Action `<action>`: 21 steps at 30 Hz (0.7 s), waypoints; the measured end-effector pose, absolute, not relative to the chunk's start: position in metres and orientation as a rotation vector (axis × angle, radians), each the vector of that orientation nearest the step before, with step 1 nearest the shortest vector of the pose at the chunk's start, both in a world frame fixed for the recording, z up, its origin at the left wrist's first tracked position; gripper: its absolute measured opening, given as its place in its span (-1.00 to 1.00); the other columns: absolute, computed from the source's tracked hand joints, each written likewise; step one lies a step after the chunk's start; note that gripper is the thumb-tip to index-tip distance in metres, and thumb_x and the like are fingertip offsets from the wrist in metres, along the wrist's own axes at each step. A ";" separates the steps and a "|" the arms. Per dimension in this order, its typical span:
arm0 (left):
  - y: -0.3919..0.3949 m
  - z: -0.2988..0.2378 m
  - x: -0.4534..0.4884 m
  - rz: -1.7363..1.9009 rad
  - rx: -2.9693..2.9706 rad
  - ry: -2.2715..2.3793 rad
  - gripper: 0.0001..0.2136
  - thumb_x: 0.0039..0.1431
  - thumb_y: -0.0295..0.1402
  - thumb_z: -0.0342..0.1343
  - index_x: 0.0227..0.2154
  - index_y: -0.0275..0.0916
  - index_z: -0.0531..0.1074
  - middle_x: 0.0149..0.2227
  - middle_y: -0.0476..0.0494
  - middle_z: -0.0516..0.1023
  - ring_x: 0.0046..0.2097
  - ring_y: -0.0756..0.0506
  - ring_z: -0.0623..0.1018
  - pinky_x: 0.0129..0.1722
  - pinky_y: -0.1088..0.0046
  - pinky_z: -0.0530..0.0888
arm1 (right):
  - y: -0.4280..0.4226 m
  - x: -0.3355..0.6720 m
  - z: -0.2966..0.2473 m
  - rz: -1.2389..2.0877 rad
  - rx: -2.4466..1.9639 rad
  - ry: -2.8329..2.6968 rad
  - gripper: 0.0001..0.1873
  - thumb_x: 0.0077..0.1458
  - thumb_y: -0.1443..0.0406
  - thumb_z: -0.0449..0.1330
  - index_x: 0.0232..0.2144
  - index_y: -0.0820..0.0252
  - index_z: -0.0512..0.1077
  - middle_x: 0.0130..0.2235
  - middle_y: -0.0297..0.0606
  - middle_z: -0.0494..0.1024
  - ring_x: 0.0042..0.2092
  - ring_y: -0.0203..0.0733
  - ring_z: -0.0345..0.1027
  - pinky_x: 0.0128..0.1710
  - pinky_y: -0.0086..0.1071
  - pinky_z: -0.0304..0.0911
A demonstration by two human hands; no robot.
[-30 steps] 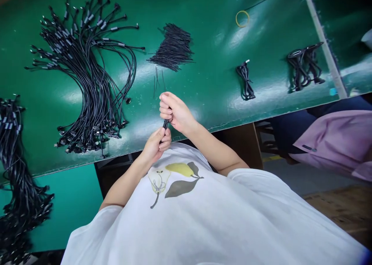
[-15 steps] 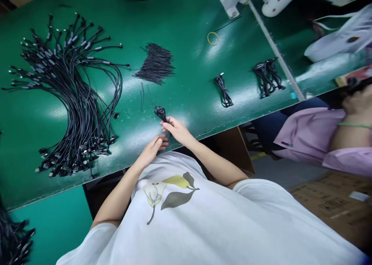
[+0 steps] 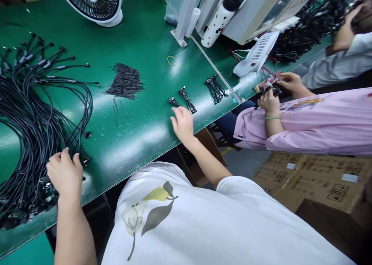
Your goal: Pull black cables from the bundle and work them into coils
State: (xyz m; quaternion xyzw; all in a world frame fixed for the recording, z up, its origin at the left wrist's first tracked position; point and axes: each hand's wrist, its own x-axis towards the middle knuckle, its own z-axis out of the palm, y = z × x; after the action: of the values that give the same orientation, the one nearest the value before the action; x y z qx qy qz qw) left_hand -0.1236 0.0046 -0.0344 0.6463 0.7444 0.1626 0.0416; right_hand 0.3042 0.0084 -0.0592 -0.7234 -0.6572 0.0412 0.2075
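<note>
My left hand (image 3: 65,172) is over the lower right side of a large pile of black cables (image 3: 43,117). Its thumb stands apart from the curled fingers, and I see nothing gripped in it. My right hand (image 3: 183,123) is above the table near its front edge, fingers apart and holding nothing. Just beyond its fingertips lies a small tied cable bundle (image 3: 173,102), partly hidden by the hand. A second bundled cable (image 3: 188,99) lies right beside it. Further right are more bundled cables (image 3: 215,89) close together.
On the green table (image 3: 145,129) lies a heap of thin black ties (image 3: 124,80), with a few loose ones below. A yellow band (image 3: 171,60), a fan (image 3: 93,1) and a spotted bottle (image 3: 217,26) are further back. A co-worker in a pink top (image 3: 314,121) sits at right.
My right hand has moved right and let go of the bundled cable, which now lies beside the other one. My left hand has moved left to the cable pile. The view has shifted right.
</note>
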 end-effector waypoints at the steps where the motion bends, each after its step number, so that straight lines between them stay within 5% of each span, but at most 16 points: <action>1: 0.008 -0.036 -0.125 0.496 1.980 2.287 -0.75 0.15 -0.24 0.09 -0.14 -0.19 0.44 -0.11 -0.24 0.34 -0.03 -0.38 0.30 -0.07 0.02 0.28 | 0.001 0.289 -0.060 0.219 -1.905 -1.960 -0.63 0.30 0.26 -0.02 0.06 0.26 0.39 0.02 0.02 0.41 0.05 -0.02 0.26 0.03 -0.18 0.16; 5: 0.023 -0.037 -0.126 0.506 2.000 2.262 -0.96 0.09 -0.38 0.10 -0.42 -0.22 0.39 -0.32 -0.11 0.22 -0.15 -0.22 0.28 -0.22 0.30 0.24 | -0.013 0.236 -0.068 0.505 -1.552 -2.321 -0.70 0.33 0.30 -0.04 -0.12 0.22 0.48 -0.11 -0.11 0.51 -0.11 -0.18 0.35 -0.10 -0.29 0.17; 10: 0.030 -0.016 -0.127 0.847 1.460 2.164 -0.77 0.04 -0.47 0.12 -0.20 -0.25 0.39 -0.39 0.00 0.33 -0.37 -0.03 0.37 -0.39 0.47 0.24 | -0.001 0.198 -0.061 0.552 -1.226 -2.483 -0.71 0.34 0.29 -0.03 -0.12 0.22 0.47 -0.11 -0.16 0.53 -0.16 -0.24 0.38 -0.14 -0.33 0.17; 13: 0.018 0.011 -0.125 1.231 0.823 1.790 -0.77 0.02 -0.46 0.14 -0.21 -0.34 0.42 -0.46 0.03 0.34 -0.55 0.11 0.26 -0.55 0.59 0.17 | 0.013 0.171 -0.042 0.634 -1.040 -2.486 -0.70 0.34 0.28 -0.05 -0.09 0.22 0.46 -0.11 -0.15 0.52 -0.14 -0.22 0.39 -0.14 -0.32 0.22; 19: -0.040 0.050 -0.095 1.304 0.393 1.183 -0.74 -0.02 -0.36 0.30 -0.27 -0.37 0.47 -0.57 0.13 0.16 -0.62 0.20 0.12 -0.64 0.69 0.09 | 0.067 0.055 0.000 0.700 -0.713 -2.332 -0.43 0.28 0.25 0.05 0.28 0.19 0.07 0.26 -0.04 0.16 0.13 -0.15 0.24 0.02 -0.30 0.28; 21: -0.068 0.058 -0.090 1.259 0.394 1.170 -0.78 0.05 -0.32 0.27 -0.29 -0.35 0.46 -0.58 0.13 0.14 -0.61 0.18 0.13 -0.63 0.67 0.10 | 0.092 0.011 0.004 0.644 -0.666 -2.518 -0.50 0.27 0.26 0.06 0.23 0.19 0.18 0.25 -0.06 0.19 0.15 -0.11 0.22 0.06 -0.26 0.24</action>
State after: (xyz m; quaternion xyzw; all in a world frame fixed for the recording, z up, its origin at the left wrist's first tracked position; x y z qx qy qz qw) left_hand -0.0897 -0.0685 0.0577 0.1726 0.5123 0.5510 0.6357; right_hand 0.0113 0.0919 0.0043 -0.2416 -0.9140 0.2337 0.2272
